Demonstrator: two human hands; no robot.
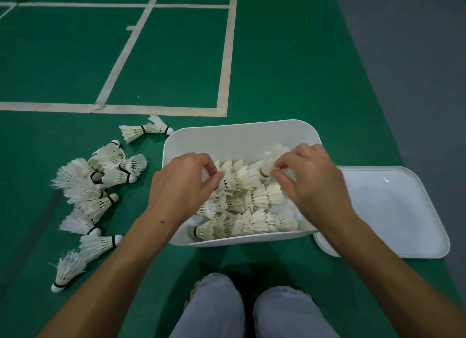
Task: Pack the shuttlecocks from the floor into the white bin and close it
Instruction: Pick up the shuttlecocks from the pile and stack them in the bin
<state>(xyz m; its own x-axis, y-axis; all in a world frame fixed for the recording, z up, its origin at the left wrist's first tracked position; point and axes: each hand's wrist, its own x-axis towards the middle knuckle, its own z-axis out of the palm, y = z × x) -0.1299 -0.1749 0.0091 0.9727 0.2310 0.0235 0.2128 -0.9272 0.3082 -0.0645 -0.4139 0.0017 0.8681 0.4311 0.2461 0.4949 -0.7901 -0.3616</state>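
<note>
A white bin [234, 135] stands open on the green floor in front of me, with several rows of stacked white shuttlecocks [252, 211] lying in it. My left hand [181, 183] is over the bin's left side, its fingers pinched on the left end of a shuttlecock stack [239, 177]. At the right end of that stack, my right hand [310, 176] grips a blurred shuttlecock [271, 161]. A pile of loose shuttlecocks [95, 186] lies on the floor left of the bin. The white lid [393, 206] lies flat to the bin's right.
Two joined shuttlecocks [145, 129] lie just beyond the bin's far left corner. White court lines [113, 108] cross the green floor beyond. Grey flooring [416, 60] runs along the right. My knees in light trousers [252, 312] are at the bottom.
</note>
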